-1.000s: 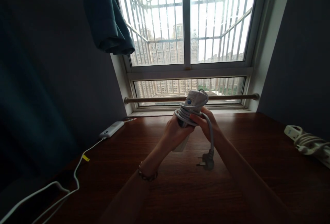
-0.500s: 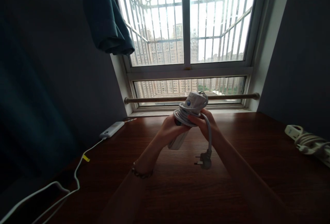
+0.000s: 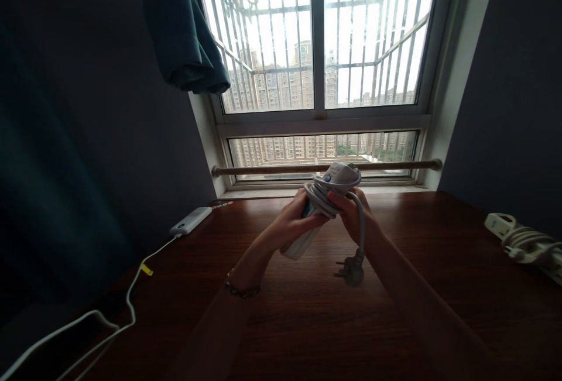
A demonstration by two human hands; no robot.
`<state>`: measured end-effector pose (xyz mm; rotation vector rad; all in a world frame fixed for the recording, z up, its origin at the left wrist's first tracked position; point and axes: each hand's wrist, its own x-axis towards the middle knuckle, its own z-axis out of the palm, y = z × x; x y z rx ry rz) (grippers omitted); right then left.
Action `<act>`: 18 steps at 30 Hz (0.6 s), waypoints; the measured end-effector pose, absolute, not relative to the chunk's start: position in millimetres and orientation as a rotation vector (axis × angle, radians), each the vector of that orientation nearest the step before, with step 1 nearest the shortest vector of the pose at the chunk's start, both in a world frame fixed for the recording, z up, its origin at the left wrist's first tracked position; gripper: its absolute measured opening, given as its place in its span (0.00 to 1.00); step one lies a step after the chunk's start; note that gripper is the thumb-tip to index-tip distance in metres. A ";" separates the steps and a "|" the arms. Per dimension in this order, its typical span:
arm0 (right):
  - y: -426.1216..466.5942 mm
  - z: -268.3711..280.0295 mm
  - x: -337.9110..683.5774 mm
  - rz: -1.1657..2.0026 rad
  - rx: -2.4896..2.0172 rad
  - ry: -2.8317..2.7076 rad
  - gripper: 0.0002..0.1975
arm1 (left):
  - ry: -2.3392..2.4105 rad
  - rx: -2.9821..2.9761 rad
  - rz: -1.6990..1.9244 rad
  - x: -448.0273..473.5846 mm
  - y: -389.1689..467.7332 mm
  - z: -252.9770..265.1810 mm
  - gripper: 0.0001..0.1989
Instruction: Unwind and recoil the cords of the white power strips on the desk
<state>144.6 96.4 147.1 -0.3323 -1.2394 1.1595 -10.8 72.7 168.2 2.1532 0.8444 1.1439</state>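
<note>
1. The left hand is clamped round the middle of a white power strip; its thumb lies across the front, beside the wound cord; a bracelet circles that wrist.
2. The right hand is closed on the wound cord and the strip, thumb over the coils; it sits just right of the left hand.
3. The power strip is in both hands, tilted; its upper end rises beyond them, its lower end slants down below the left hand; whether that end touches the table I cannot tell.
4. The plug hangs below the right hand on a free length of cord; its pins point left.
5. Well left of the left hand lies a white device with a white cable; well right of the right hand lies a second strip, cord-wrapped; beyond both hands are a rail and a window.
</note>
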 end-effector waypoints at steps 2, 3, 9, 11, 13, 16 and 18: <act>96.1 149.4 145.6 1.164 -0.330 -1.267 0.09 | 0.779 2.101 1.122 -12.7 77.4 165.3 0.21; 96.4 150.6 146.2 1.161 -0.329 -1.296 0.10 | 0.751 2.054 1.098 -13.5 79.6 163.6 0.20; 96.4 148.6 140.2 1.041 -0.407 -1.468 0.16 | 0.783 1.992 1.028 -15.5 88.1 158.0 0.15; 93.8 145.8 134.4 0.993 -0.434 -1.474 0.17 | 0.809 2.017 1.040 -16.6 89.6 158.5 0.16; 91.4 143.8 129.9 0.992 -0.452 -1.480 0.16 | 0.849 2.045 1.043 -18.1 90.5 158.7 0.17; 91.8 142.7 129.5 1.006 -0.460 -1.494 0.15 | 1.031 2.132 1.091 -19.2 89.7 156.9 0.19; 94.9 142.7 133.1 1.009 -0.461 -1.504 0.15 | 1.176 2.160 1.136 -17.6 87.3 155.2 0.20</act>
